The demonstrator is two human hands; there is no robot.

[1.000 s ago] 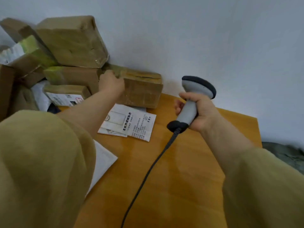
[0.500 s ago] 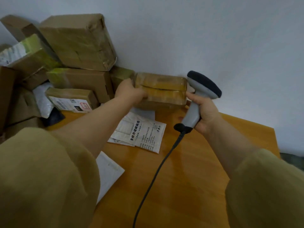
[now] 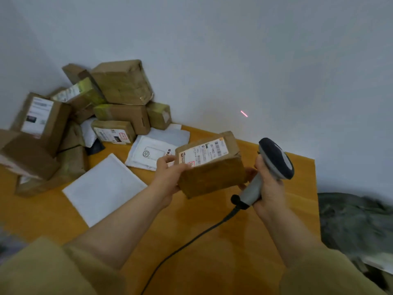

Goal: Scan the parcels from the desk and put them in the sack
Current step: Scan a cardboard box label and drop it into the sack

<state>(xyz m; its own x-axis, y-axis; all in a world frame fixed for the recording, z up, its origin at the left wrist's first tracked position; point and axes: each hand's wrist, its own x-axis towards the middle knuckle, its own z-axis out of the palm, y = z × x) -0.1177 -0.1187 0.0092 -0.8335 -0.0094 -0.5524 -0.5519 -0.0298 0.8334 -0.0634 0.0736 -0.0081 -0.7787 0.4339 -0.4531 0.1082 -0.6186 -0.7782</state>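
Parcel, label up, sits gripped in the left hand; the right hand clasps the scanner. Boxes and white mailers crowd the desk at left; sack lies right.

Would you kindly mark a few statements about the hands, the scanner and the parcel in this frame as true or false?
1. The left hand holds a brown parcel with its label facing up. True.
2. The right hand grips the scanner by its handle. True.
3. The scanner's red line falls on the label. False: it falls on the wall, beyond the parcel.
4. The scanner is cordless. False: a black cable runs from its handle across the desk.
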